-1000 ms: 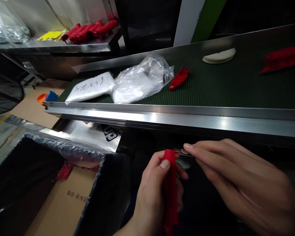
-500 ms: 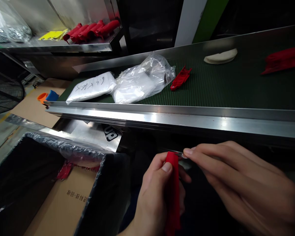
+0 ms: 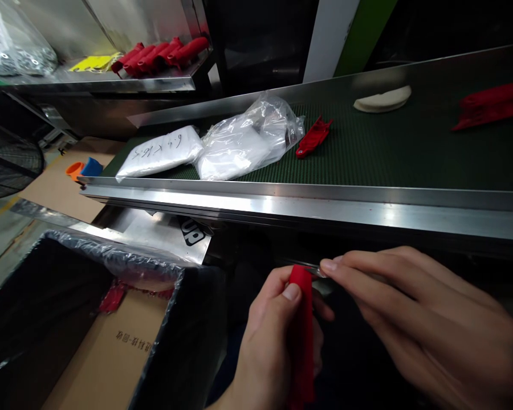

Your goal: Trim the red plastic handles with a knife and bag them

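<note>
My left hand [image 3: 269,336] is closed around a long red plastic part [image 3: 301,341], held upright with the thumb on its near face. My right hand [image 3: 414,313] pinches a thin metal blade [image 3: 315,271], its tip at the top end of the red part. The handle of this blade is hidden inside my fingers. Beyond my hands, a small red part [image 3: 314,137] lies on the green conveyor belt [image 3: 367,154].
Plastic bags of white sheets [image 3: 235,148], a pale curved piece [image 3: 382,99] and more red parts [image 3: 493,105] lie on the belt. A metal rail [image 3: 325,199] edges it. A lined box [image 3: 111,341] stands at lower left. Red pieces [image 3: 158,54] sit on a shelf.
The blade in my right hand has shifted slightly left, its tip now over the red part's top edge. My left hand keeps its grip, barely moved.
</note>
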Motion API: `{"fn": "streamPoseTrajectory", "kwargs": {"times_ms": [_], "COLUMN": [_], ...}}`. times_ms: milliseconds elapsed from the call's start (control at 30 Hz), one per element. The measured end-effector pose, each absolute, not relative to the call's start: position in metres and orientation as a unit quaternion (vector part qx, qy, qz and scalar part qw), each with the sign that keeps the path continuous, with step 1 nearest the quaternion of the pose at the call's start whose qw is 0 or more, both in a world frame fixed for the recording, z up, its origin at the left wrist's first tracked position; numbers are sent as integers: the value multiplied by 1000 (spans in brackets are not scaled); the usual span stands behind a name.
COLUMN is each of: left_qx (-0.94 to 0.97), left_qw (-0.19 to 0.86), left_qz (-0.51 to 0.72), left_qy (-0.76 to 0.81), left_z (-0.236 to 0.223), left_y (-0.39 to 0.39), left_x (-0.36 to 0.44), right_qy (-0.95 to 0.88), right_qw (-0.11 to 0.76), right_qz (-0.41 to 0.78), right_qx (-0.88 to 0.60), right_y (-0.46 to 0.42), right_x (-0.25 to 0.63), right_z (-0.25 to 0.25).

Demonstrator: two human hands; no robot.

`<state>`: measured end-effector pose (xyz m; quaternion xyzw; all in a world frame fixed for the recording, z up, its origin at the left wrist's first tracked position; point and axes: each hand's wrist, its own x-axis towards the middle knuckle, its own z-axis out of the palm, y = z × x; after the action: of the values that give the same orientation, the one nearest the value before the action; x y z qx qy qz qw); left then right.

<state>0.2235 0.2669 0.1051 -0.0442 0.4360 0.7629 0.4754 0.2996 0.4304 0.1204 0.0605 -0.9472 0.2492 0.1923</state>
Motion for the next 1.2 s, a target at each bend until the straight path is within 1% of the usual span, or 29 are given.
{"fn": "streamPoseTrajectory", "kwargs": {"times_ms": [167,467,733,900,1033,1100,1200], "left_qx": [-43,-41,-52,-62,-58,-57,-38], "left_qw": [473,472,476,463,462,456,452], "left_qz": [762,759,756,762,760,764,763], "left_qy": [440,447,446,448,454,453,461], "left_z": [106,106,106,109,112,114,116], "left_y": [266,267,267,268,268,268,267], "left_x": [224,224,224,223,219,216,211], "right_qy": [-949,-952,-953,-960,-966,-968,-965], "right_qw": [198,169,172,177,160,154,172], "right_qz": [237,248,241,201,168,166,175], "right_qx": [67,51,60,84,109,107,97], "right_y": [431,432,432,430,426,422,415], "right_x": [303,306,308,311,315,318,321], "right_z": [119,120,118,115,115,115,114]}}
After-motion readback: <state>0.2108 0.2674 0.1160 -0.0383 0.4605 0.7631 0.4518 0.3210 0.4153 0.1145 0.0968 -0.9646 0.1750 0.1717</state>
